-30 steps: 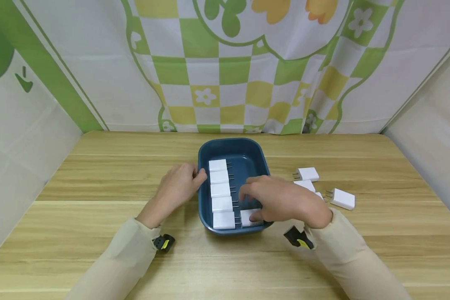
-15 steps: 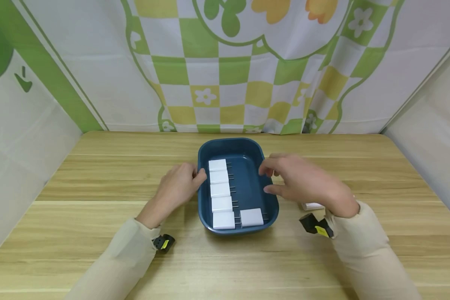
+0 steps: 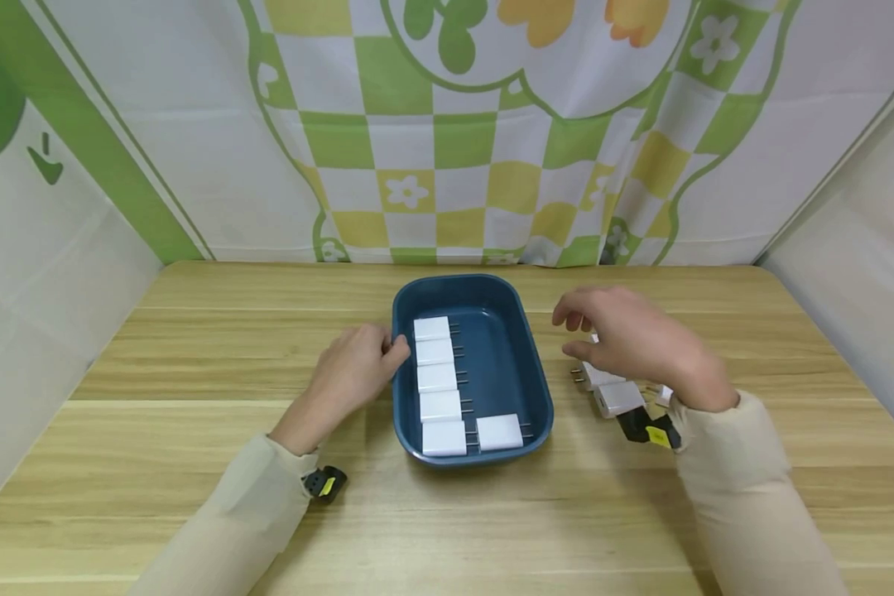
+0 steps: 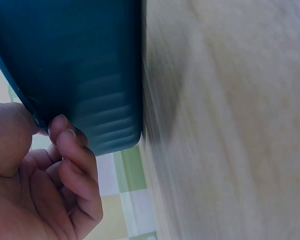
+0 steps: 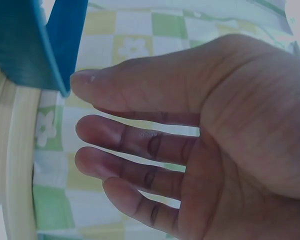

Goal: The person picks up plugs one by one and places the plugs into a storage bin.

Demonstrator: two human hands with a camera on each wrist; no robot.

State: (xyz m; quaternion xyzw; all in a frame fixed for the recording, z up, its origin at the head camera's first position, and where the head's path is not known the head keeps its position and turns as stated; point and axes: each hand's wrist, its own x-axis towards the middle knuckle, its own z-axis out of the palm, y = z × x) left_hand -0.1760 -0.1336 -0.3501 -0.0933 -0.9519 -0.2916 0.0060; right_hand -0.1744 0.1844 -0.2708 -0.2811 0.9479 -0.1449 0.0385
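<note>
A dark blue tray [image 3: 546, 389] stands mid-table. Inside, several white plug chargers [image 3: 437, 377] form a column along its left side, prongs pointing right. One more charger [image 3: 499, 432] lies in the near right corner, in line with the nearest of the column. My left hand [image 3: 358, 372] pinches the tray's left rim between thumb and curled fingers, as the left wrist view shows. My right hand [image 3: 633, 339] hovers right of the tray over loose chargers [image 3: 618, 399], partly hiding them. In the right wrist view its fingers [image 5: 135, 137] are loosely extended and hold nothing.
The wooden table [image 3: 216, 348] ends at the back against a green and yellow checked curtain [image 3: 462, 182]. Pale panels [image 3: 864, 182] close off both sides. A small black wrist camera [image 3: 650, 429] sits at the right cuff, close above the loose chargers.
My right hand has let go of the charger in the tray's near right corner and moved right, out over the loose chargers. My left hand and the tray stay put.
</note>
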